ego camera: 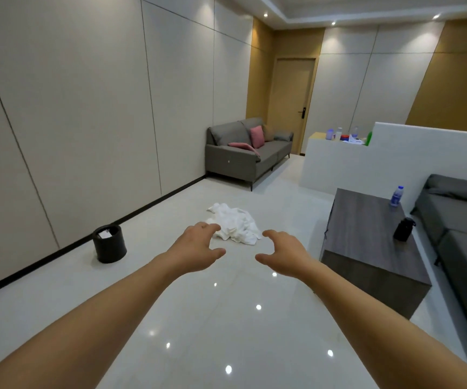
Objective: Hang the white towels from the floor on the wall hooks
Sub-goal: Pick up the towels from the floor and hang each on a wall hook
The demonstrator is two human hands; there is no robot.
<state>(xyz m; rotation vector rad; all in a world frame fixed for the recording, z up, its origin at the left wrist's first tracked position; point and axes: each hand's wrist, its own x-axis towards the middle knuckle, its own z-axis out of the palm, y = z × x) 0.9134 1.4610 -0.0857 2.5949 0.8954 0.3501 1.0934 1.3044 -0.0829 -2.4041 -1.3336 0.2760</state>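
Observation:
A crumpled heap of white towels lies on the glossy white floor in the middle of the room. Both my arms stretch out toward it. My left hand hovers in front of the heap's left edge, fingers loosely curved and empty. My right hand hovers at the heap's right side, also loosely curved and holding nothing. Neither hand touches the towels. No wall hooks show on the panelled wall at the left.
A black waste bin stands by the left wall. A dark wooden coffee table with a water bottle and a black container sits to the right, beside a grey sofa. Another grey sofa stands at the back near a door.

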